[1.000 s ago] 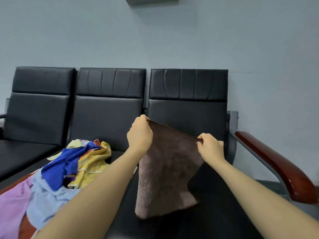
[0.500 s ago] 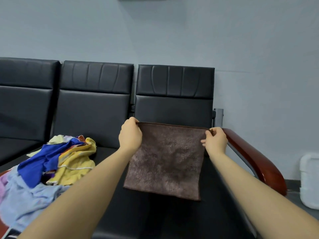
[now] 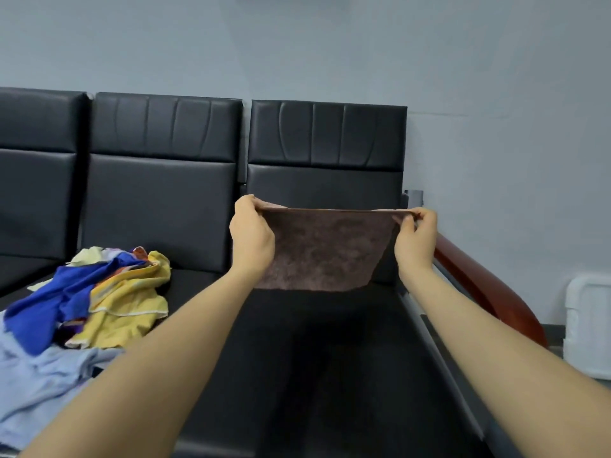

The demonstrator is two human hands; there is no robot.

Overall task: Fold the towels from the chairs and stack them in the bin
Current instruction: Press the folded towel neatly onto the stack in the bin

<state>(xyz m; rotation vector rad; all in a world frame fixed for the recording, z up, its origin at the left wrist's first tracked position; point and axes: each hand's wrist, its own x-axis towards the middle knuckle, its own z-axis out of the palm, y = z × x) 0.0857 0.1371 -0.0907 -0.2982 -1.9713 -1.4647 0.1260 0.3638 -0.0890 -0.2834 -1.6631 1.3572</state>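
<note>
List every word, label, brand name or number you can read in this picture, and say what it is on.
None: no readable text shows anywhere.
brown towel: no tag or print shows.
pile of towels: colours only, no lettering.
black chairs: plain.
white container: blurred, no label to be made out.

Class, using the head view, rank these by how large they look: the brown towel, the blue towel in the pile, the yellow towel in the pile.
1. brown towel, held stretched between left hand and right hand.
2-3. yellow towel and blue towel: crumpled, overlapping, similar in apparent area, so not ranked.
</note>
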